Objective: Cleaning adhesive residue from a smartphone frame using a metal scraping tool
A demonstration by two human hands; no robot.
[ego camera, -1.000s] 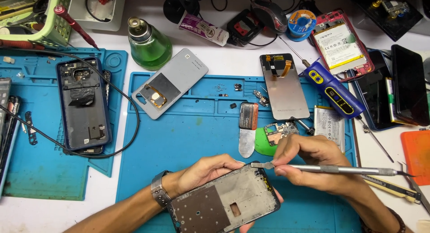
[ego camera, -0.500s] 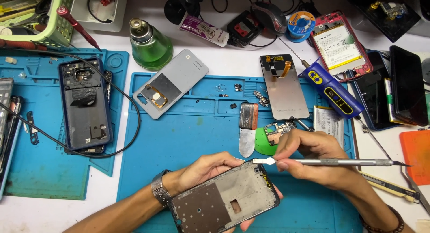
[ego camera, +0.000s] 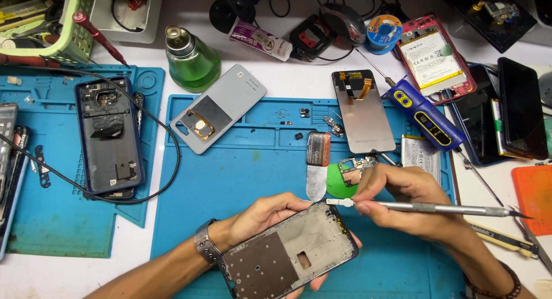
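Observation:
My left hand holds a bare phone frame tilted above the blue work mat, fingers wrapped around its upper edge. My right hand pinches a thin metal knife-like tool held level, its handle end out to the right. A small white strip sits at the tool's left end, just above the frame's top corner. A small circuit board lies on a green disc just behind my right hand.
On the mat lie a grey back cover, a detached screen panel, a metal scraper and small screws. A green glass bottle, a blue tool, a battery, more phones at right and a dark opened phone on the left mat surround it.
My right hand and the tool lifted slightly from the frame's top edge, carrying the white strip clear of it. The left hand keeps the frame nearly still.

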